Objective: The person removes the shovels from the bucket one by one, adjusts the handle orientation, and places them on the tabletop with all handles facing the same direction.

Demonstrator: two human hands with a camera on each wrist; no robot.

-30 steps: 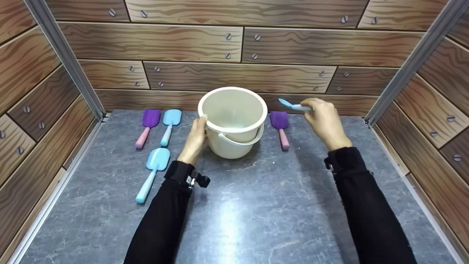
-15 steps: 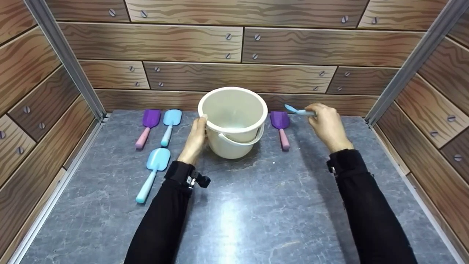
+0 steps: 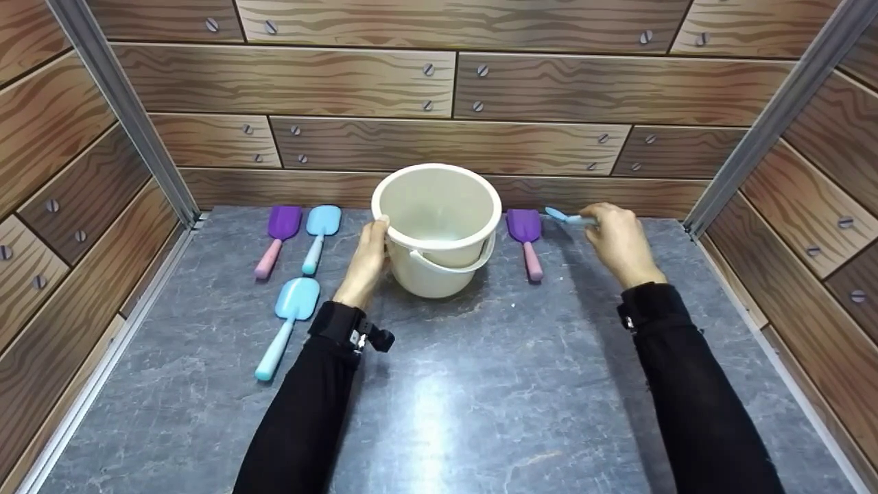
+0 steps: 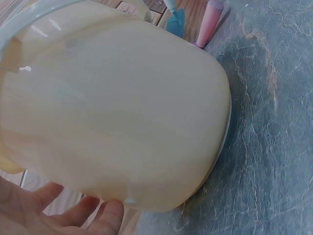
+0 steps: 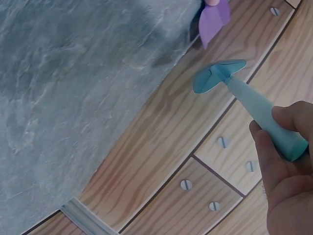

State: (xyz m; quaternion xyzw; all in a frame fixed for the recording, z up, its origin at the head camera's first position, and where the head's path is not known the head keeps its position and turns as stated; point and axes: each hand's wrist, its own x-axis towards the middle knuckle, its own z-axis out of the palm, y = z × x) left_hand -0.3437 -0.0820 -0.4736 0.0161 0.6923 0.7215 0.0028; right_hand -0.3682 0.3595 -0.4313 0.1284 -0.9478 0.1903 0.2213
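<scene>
A cream bucket [image 3: 439,271] stands upright near the back wall, its handle hanging down in front. My left hand [image 3: 365,261] holds the bucket's left side, a digit over the rim; the left wrist view shows fingertips [image 4: 113,213] against the wall. My right hand [image 3: 617,240] pinches the handle of a small blue toy shovel [image 5: 261,105] between thumb and fingers, blade pointing left, above the table. Just left of it lies a purple shovel [image 3: 525,225] with a pink handle, right of the bucket.
Left of the bucket lie another purple shovel [image 3: 284,223] and a blue shovel [image 3: 324,221] side by side, with a second blue shovel [image 3: 297,298] nearer. Wood-patterned walls [image 3: 439,144] close off the back and sides of the grey table [image 3: 494,384].
My right hand has moved a little right and down with the blue shovel, its blade passing from above the purple one to its right. My left hand and the bucket stay put.
</scene>
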